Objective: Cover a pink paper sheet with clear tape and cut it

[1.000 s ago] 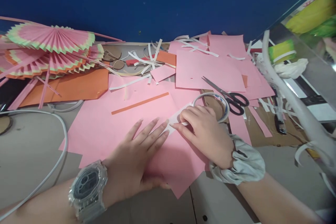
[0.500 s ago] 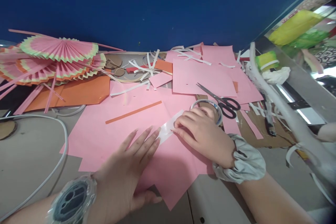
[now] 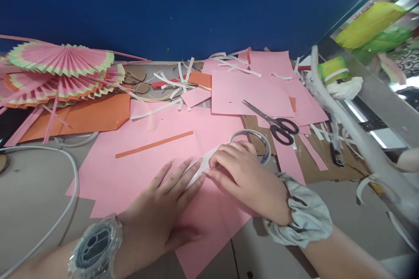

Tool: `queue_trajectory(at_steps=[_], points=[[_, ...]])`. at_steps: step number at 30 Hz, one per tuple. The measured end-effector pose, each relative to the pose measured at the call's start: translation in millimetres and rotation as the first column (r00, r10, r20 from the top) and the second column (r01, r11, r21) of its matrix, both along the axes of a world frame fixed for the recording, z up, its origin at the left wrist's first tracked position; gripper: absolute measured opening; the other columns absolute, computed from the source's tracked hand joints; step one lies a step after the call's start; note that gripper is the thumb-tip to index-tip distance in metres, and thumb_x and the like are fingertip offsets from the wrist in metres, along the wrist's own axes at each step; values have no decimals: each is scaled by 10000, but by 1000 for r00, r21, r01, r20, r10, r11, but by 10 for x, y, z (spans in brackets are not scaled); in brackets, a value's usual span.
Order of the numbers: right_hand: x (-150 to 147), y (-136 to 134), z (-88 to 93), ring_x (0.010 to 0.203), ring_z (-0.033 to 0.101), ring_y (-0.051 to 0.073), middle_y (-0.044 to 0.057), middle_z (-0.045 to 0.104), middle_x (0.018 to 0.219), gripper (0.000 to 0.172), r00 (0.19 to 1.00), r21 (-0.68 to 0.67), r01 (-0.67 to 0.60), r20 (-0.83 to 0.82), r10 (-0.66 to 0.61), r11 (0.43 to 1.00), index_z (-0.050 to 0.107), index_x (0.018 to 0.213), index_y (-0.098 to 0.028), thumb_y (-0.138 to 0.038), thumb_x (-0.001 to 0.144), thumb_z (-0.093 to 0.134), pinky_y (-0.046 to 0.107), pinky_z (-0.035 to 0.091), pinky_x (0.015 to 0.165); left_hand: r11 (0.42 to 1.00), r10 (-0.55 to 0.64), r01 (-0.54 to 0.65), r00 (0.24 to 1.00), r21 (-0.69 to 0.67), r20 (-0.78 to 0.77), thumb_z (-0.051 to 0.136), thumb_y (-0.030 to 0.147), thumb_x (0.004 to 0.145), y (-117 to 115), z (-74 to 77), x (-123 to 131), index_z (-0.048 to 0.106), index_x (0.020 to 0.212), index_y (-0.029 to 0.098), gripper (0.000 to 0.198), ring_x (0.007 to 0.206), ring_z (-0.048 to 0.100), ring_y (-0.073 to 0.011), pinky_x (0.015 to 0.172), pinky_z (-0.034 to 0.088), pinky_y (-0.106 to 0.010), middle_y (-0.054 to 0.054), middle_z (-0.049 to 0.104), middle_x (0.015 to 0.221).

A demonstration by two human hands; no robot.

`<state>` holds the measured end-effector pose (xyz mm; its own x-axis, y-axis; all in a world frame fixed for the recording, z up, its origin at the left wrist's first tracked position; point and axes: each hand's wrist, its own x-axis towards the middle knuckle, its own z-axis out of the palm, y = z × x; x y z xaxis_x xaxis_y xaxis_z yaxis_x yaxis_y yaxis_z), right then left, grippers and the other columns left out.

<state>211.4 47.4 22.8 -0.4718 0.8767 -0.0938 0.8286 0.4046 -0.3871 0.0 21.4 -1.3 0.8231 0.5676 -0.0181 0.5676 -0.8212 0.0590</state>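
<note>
left hand (image 3: 153, 213) kinda flat, fingers slightly apart on narrow white strip (image 3: 207, 160), right hand (image 3: 245, 172) curled over it, can't tell if pinching

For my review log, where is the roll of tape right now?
In the head view, right of centre: the roll of tape lies just beyond the right hand, left of the scissors' handles.

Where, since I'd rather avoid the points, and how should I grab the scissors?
By the black handle loops, likely best from the right: the scissors seem to lie flat, blades pointing away and leftward, and the tape roll sits close on the loops' left.
</note>
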Motion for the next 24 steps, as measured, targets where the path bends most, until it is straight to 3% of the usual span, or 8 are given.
queue_trajectory(at_steps=[8,15,24], points=[[-67,10,-57,846,451,173,-15,551,800,170,994,-48,105,-39,-106,993,482,731,-203,-301,858,537,347,266,800,999,-31,32,999,-36,26,286,650,854,10,1,-24,378,1372,138,734,1360,208,-307,1083,48,-448,-147,280,1466],[-69,22,-21,821,437,162,-20,534,785,140,992,-95,114,-40,-118,989,472,718,-195,-195,844,535,337,271,798,999,-32,33,998,-27,57,289,657,850,11,-19,-35,355,1380,117,759,1356,222,-305,1083,66,-447,-167,293,1458],[-67,-3,-43,815,454,166,-23,538,771,135,994,-50,105,-23,-107,993,478,723,-199,-198,843,540,340,279,780,1000,-23,24,997,-15,68,303,658,846,12,-24,-39,361,1371,107,763,1347,254,-295,1084,86,-441,-154,307,1454]])
